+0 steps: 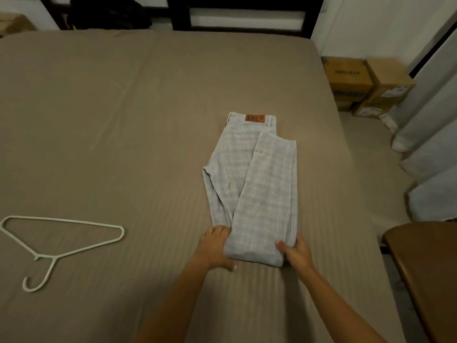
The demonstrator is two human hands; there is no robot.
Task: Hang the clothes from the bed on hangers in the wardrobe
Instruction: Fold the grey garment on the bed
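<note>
Head view, centre frame: folded trousers [257, 184] lie on the bed [123, 120], long axis running up the frame, waistband farthest. Left hand [217, 246] and right hand [295, 252] grip the near fold, fingers tucked under the cloth. The hanger [64, 221] lies lower left, nearer the left hand.

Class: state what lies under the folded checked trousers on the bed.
The brown bedsheet lies under the trousers. The left hand and right hand grip the near fold, some fingers hidden beneath.
</note>
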